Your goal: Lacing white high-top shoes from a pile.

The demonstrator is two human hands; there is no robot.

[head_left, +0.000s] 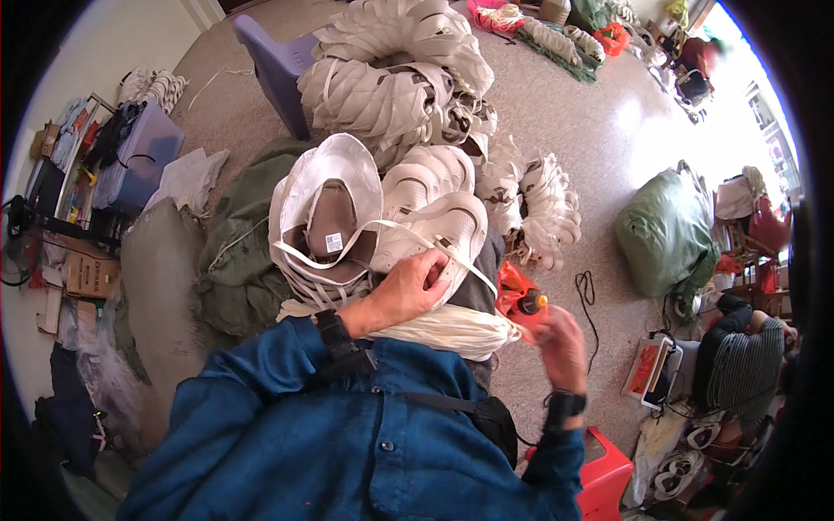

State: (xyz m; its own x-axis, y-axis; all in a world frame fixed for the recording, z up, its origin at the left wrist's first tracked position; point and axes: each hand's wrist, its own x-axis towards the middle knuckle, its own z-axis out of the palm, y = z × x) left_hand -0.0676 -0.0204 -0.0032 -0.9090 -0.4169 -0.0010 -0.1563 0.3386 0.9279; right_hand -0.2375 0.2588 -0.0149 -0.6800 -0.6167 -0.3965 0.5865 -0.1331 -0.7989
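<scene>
"What lies underfoot?"
"A grey, speckled, hard-looking floor [556,117], glaring white near the bright daylight [738,52] at the upper right."
"And around it?"
"A smooth, cream wall [130,39] at the upper left, a lavender-blue plastic chair [273,69] nearby, a bright red plastic stool [606,478] lower right."

Brightly lit overall, mainly by daylight from the window [749,69] at upper right. Blown out to white there, with detail lost around the glass. Glaring off the floor [608,143] in 1 broad shiny patch nearby. Dimmer at lower left, nearly black in the dark cloth [65,408]. Shaded softly between the items at center. Smeared by motion at the right hand [563,347]; clearer at the left hand [404,295] and on the pale shoe [439,226]. Bowed toward the rim by fisheye distortion. Vignetted black at all 4 corners.
</scene>
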